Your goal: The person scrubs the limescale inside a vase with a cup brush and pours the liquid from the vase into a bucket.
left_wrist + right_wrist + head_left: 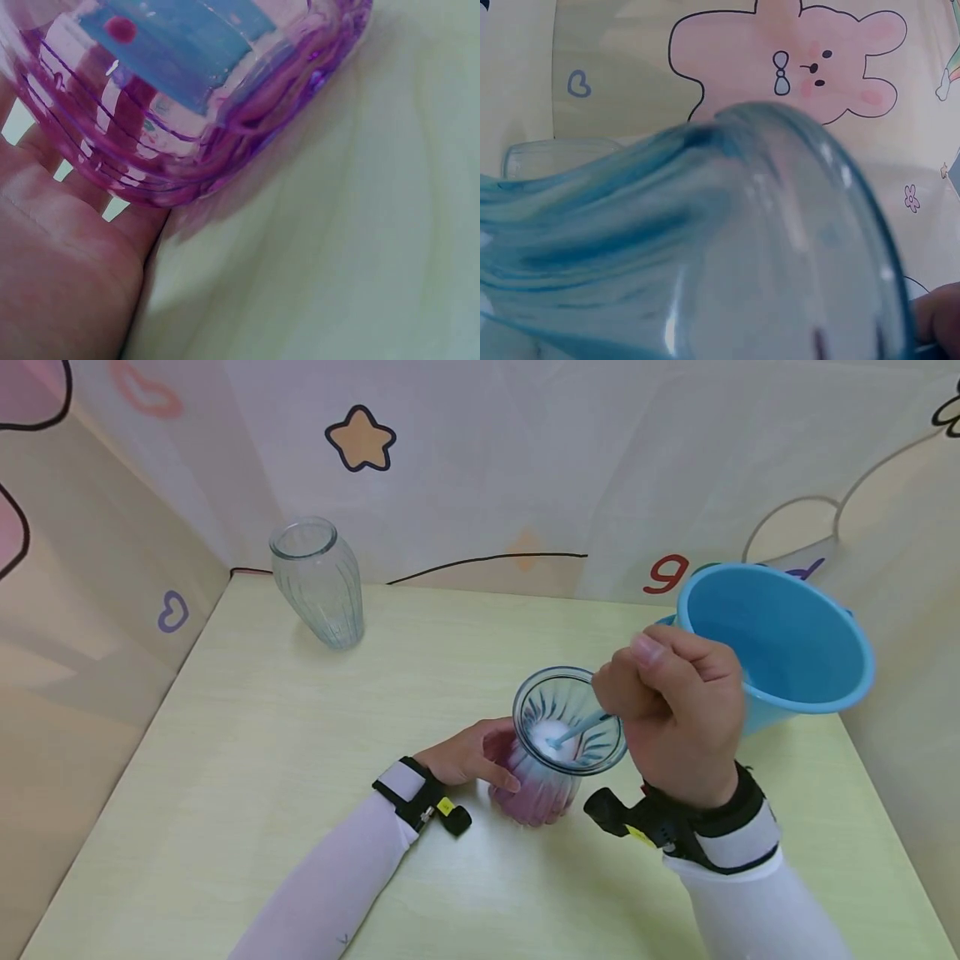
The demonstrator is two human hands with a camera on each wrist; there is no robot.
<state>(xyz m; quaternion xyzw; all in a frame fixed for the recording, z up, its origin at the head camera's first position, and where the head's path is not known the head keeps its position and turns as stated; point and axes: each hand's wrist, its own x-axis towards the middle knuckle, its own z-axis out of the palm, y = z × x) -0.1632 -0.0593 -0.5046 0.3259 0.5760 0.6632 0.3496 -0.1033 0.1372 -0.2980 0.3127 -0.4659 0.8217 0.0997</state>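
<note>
A ribbed glass vase, blue at the rim and pink-purple at the base point(534, 797), is at the middle of the table. My left hand point(476, 753) holds its lower left side, thumb in front; the other fingers show partly through the glass. In the left wrist view the palm point(64, 247) lies against the purple base point(225, 150). Above the rim, my right hand point(678, 714) grips a light blue stick point(585, 727) that slants down into the vase. A white mass point(551, 735) surrounds its lower end; its kind is unclear. The blue-tinted rim point(780, 120) fills the right wrist view.
A second, clear ribbed vase point(322, 589) stands at the back left of the table point(187, 827). To the right, behind my right hand, is a light blue bucket point(780, 643). A patterned cloth point(480, 460) borders the table at the back and sides.
</note>
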